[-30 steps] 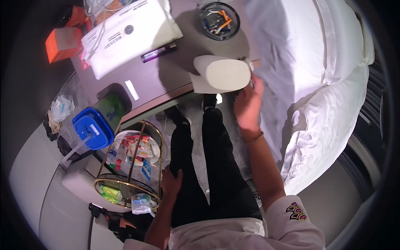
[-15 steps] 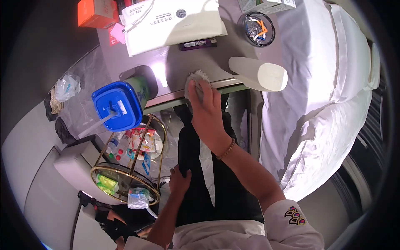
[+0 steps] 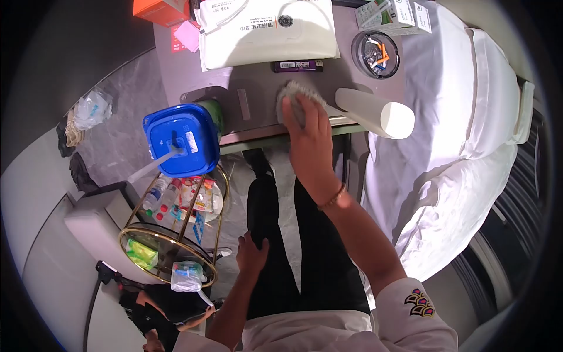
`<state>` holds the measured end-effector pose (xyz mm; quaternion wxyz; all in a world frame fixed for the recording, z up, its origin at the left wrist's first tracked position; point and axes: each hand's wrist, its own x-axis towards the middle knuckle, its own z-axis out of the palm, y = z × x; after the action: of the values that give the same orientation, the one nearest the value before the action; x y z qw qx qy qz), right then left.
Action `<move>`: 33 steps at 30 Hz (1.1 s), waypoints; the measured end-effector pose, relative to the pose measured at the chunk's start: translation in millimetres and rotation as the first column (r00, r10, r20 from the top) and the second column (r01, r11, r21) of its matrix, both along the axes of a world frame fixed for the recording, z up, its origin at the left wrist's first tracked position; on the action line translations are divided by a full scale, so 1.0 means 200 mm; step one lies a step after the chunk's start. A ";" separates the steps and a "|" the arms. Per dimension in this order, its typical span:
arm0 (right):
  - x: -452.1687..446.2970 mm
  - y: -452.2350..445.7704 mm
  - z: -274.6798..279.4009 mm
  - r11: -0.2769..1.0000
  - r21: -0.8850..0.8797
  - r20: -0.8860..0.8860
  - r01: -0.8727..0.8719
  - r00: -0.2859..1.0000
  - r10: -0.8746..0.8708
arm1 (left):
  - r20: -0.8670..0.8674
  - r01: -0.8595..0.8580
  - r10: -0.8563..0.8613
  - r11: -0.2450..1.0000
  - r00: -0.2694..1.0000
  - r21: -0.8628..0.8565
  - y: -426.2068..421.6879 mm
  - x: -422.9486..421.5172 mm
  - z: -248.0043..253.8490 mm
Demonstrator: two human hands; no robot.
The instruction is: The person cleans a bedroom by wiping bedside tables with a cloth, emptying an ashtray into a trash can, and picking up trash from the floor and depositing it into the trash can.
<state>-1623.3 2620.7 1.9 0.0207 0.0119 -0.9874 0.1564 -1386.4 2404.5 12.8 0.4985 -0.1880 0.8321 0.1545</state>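
Observation:
My right hand [image 3: 309,138] presses a grey fluffy cloth [image 3: 289,94] onto the tabletop [image 3: 258,88] near its front edge. Right of the cloth lies a white cylindrical roll [image 3: 375,113] whose end juts past the edge. Behind the cloth are a purple box [image 3: 297,66] and a large pack of wet wipes [image 3: 264,35]. My left hand [image 3: 252,255] rests on my left thigh with its thumb apart from the fingers, holding nothing. A container with a blue lid [image 3: 186,126] stands at the table's left corner.
A glass ashtray [image 3: 377,54] with cigarette butts and white-green boxes [image 3: 394,16] are at the back right. White bedding [image 3: 451,164] lies on the right. A gold-framed cart [image 3: 170,240] holds bottles and packets. Another person's arm [image 3: 196,320] shows at lower left.
My right hand left the roll's side, came onto the cloth and moved slightly right with it. The view shifted, bringing the boxes at the back right into sight. My left hand stayed on my thigh.

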 end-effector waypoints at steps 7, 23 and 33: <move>0.08 -0.05 0.00 0.993 -0.084 0.069 0.078 0.995 -0.072 | 0.033 -0.003 0.004 1.000 0.999 -0.014 0.02 0.01 -0.01; -0.07 0.02 -0.07 0.978 -0.205 -0.023 -0.049 0.999 0.045 | 0.020 -0.022 0.023 1.000 1.000 -0.017 0.03 0.01 -0.01; -0.04 0.06 -0.05 0.993 -0.119 -0.046 -0.023 0.999 0.017 | 0.030 -0.029 0.029 0.999 0.999 -0.019 0.03 0.01 -0.02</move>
<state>-1630.8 2633.1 -7.9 0.0418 0.0240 -0.9754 0.2152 -1385.3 2410.9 9.5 0.5068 -0.2069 0.8231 0.1512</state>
